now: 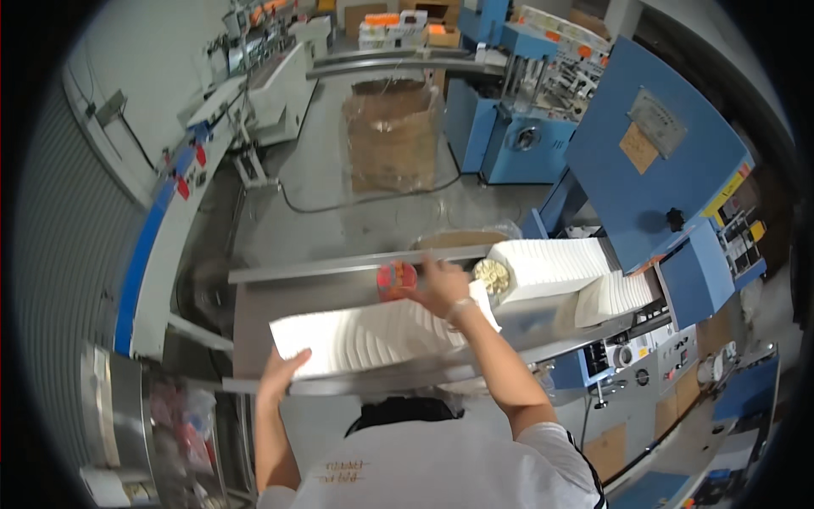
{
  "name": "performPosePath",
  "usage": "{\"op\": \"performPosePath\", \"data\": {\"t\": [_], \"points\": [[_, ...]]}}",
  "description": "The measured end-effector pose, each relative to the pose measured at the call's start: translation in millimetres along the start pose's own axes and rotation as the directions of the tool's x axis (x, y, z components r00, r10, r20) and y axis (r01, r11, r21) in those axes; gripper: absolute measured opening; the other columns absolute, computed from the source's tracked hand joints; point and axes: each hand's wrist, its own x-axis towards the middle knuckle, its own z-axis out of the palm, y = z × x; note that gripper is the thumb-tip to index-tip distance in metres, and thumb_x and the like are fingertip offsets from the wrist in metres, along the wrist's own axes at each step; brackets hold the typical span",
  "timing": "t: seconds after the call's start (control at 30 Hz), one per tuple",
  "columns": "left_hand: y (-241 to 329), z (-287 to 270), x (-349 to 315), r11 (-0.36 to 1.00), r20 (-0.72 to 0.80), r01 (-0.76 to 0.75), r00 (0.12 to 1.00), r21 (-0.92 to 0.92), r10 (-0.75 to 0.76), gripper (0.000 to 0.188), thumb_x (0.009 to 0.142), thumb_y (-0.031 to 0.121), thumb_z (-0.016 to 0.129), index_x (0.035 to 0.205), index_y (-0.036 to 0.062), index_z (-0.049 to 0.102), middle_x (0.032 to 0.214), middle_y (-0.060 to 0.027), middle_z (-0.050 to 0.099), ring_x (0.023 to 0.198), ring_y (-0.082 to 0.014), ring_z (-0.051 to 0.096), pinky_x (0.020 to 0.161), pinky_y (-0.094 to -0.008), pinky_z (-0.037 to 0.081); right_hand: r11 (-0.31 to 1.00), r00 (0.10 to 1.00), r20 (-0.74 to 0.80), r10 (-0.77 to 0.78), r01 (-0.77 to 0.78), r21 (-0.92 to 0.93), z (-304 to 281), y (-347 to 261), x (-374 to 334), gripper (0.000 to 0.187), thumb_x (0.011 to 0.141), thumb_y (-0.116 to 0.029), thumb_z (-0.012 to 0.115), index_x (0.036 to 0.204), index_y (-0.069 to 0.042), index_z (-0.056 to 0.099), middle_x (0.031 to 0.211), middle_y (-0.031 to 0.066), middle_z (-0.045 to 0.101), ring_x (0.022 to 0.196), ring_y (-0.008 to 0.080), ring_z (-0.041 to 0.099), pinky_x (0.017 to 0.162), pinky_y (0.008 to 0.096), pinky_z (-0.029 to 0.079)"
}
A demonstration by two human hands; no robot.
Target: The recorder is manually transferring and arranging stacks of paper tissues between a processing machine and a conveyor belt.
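A long row of thin white pieces [365,339], paper-like and packed one against another, lies along the metal table [259,305]. My left hand [280,373] grips the near left end of this row, thumb on top, other fingers mostly hidden. Over the row's far side reaches my right hand [443,288], wearing a band at the wrist. Its fingers are spread and somewhat blurred, with the thumb close to a round red tub [395,273]; whether they touch cannot be told. Just right of that hand stands a round container of pale yellowish bits [492,276].
More white pieces [555,267] fill the table's right end, beside a blue machine [653,153]. Beyond the table stands a large cardboard box [390,140] in plastic. A long blue-edged machine [157,229] runs along the left. A cable [339,209] crosses the floor.
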Motion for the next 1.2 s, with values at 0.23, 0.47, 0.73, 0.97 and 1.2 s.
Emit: {"op": "performPosePath", "data": {"t": [0.23, 0.47, 0.73, 0.97, 1.2], "points": [[2.7, 3.7, -7.8, 0.999, 0.023, -0.040, 0.999, 0.027, 0.039, 0.085, 0.074, 0.026, 0.079, 0.136, -0.0072, 0.031, 0.129, -0.0181, 0.048, 0.121, -0.0260, 0.045, 0.103, -0.0333, 0.033, 0.998, 0.984, 0.178, 0.013, -0.022, 0.052, 57.6, -35.7, 58.8, 0.069, 0.063, -0.050, 0.072, 0.117, -0.012, 0.052, 0.115, 0.0198, 0.056, 0.105, 0.0386, 0.057, 0.086, 0.0449, 0.048], [-6.6, -3.3, 12.4, 0.995, 0.043, -0.096, 0.995, 0.040, 0.094, 0.078, 0.080, 0.016, 0.072, 0.140, -0.0045, 0.027, 0.139, -0.0159, 0.037, 0.127, -0.0246, 0.037, 0.108, -0.0331, 0.025, 0.965, 0.766, -0.642, 0.039, 0.139, 0.224, -60.5, -17.0, -37.7, 0.060, 0.064, -0.031, 0.077, 0.114, -0.009, 0.053, 0.110, 0.0176, 0.055, 0.099, 0.0347, 0.056, 0.082, 0.0414, 0.050], [5.3, -4.7, 7.6, 0.998, 0.082, -0.057, 0.995, 0.022, 0.055, 0.076, 0.083, 0.017, 0.069, 0.143, -0.0026, 0.026, 0.144, -0.0111, 0.035, 0.131, -0.0217, 0.032, 0.110, -0.0319, 0.019, 0.831, 0.664, -0.605, 0.440, -0.556, -0.006, -87.1, 156.8, -123.1, 0.052, 0.067, -0.026, 0.069, 0.115, -0.012, 0.055, 0.114, 0.0166, 0.054, 0.099, 0.0376, 0.053, 0.078, 0.0473, 0.049], [-15.1, -23.2, 6.9, 0.999, 0.075, 0.002, 0.997, 0.035, -0.005, 0.068, 0.086, 0.022, 0.066, 0.139, -0.0032, 0.032, 0.137, -0.0093, 0.045, 0.125, -0.0203, 0.041, 0.106, -0.0317, 0.027, 0.825, 0.750, -0.461, 0.474, -0.561, -0.066, -27.2, 274.2, -111.0, 0.045, 0.072, -0.032, 0.064, 0.111, -0.012, 0.055, 0.116, 0.0203, 0.056, 0.104, 0.0432, 0.053, 0.087, 0.0505, 0.046], [-7.9, -29.3, 13.3, 0.983, 0.020, 0.114, 0.994, -0.145, -0.112, 0.064, 0.090, 0.034, 0.060, 0.139, 0.0014, 0.035, 0.132, -0.0072, 0.049, 0.120, -0.0203, 0.046, 0.102, -0.0342, 0.034, 0.953, 0.979, -0.138, 0.149, -0.104, 0.285, -38.1, 216.8, -71.5, 0.050, 0.085, -0.053, 0.053, 0.079, -0.005, 0.065, 0.069, 0.0131, 0.062, 0.062, 0.0237, 0.061, 0.062, 0.0362, 0.049]]}}
